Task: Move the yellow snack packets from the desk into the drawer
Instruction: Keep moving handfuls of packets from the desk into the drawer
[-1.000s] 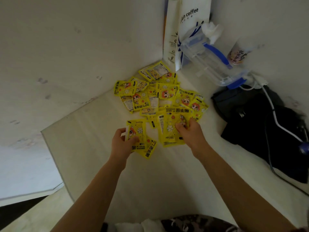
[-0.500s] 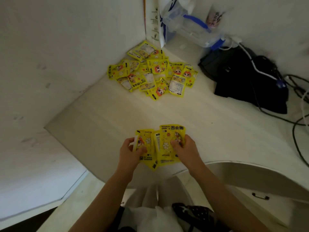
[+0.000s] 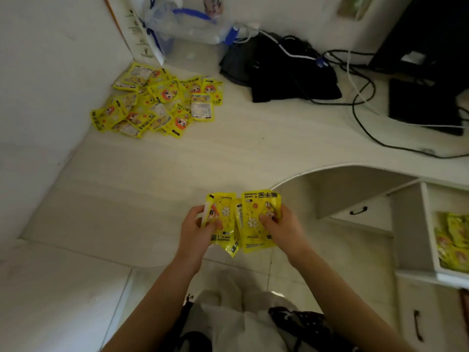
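A pile of yellow snack packets [image 3: 157,100] lies in the far left corner of the white desk [image 3: 177,161]. My left hand [image 3: 195,229] grips a few yellow packets [image 3: 223,217] over the desk's front edge. Beside it, my right hand [image 3: 281,229] pinches another yellow packet [image 3: 258,212] with the thumb on its face. The two bunches overlap in the middle. At the right, an open white drawer [image 3: 429,224] holds several yellow packets [image 3: 454,240].
A black bag [image 3: 279,72] and tangled cables [image 3: 363,97] lie at the back right of the desk. A clear plastic container [image 3: 187,24] and a paper bag [image 3: 142,34] stand in the far corner. Shut drawers with black handles [image 3: 357,210] sit under the desk.
Both hands have pulled the held packets back from the pile to the desk's front edge. The view has swung right, and the open drawer has come into sight.
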`<action>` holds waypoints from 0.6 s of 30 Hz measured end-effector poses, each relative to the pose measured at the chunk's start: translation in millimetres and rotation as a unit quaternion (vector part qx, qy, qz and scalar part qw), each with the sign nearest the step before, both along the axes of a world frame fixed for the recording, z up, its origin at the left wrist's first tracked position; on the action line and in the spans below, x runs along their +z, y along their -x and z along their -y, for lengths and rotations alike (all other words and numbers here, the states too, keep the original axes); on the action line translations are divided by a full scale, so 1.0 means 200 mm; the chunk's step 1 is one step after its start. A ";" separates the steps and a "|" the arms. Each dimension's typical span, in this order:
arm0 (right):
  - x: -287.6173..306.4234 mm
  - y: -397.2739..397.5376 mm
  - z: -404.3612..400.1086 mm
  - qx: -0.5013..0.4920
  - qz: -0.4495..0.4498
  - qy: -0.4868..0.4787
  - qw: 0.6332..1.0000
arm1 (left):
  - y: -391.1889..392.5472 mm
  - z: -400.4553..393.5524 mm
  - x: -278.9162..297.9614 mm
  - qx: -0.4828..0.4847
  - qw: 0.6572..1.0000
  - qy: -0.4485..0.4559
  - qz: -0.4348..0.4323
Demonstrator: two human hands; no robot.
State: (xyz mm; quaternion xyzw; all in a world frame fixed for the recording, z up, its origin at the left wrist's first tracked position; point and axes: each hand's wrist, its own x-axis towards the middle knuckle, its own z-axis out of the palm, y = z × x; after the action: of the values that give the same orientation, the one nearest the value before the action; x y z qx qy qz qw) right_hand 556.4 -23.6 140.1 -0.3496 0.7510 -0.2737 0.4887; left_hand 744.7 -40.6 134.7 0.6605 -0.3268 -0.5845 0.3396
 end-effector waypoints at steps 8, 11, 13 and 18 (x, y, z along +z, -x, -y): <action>0.02 0.32 -0.41 -0.151 0.022 0.007 0.988 | 0.36 -0.16 -0.01 -0.129 0.992 0.002 0.003; 0.01 0.43 -0.60 -0.195 0.039 0.007 0.980 | 0.52 -0.27 -0.03 -0.174 0.985 0.000 0.016; 0.01 0.51 -0.75 -0.222 0.047 0.009 0.974 | 0.62 -0.37 -0.04 -0.193 0.981 0.001 0.024; 0.00 0.73 -1.13 -0.289 0.056 0.021 0.956 | 0.88 -0.67 -0.06 -0.222 0.975 -0.012 0.010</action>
State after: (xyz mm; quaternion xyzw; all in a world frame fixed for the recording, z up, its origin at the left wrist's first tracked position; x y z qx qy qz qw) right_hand 409.6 203.0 140.3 -0.1122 0.7856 -0.4380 0.4224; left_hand 568.1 93.1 122.3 0.5814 -0.4612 -0.6427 0.1904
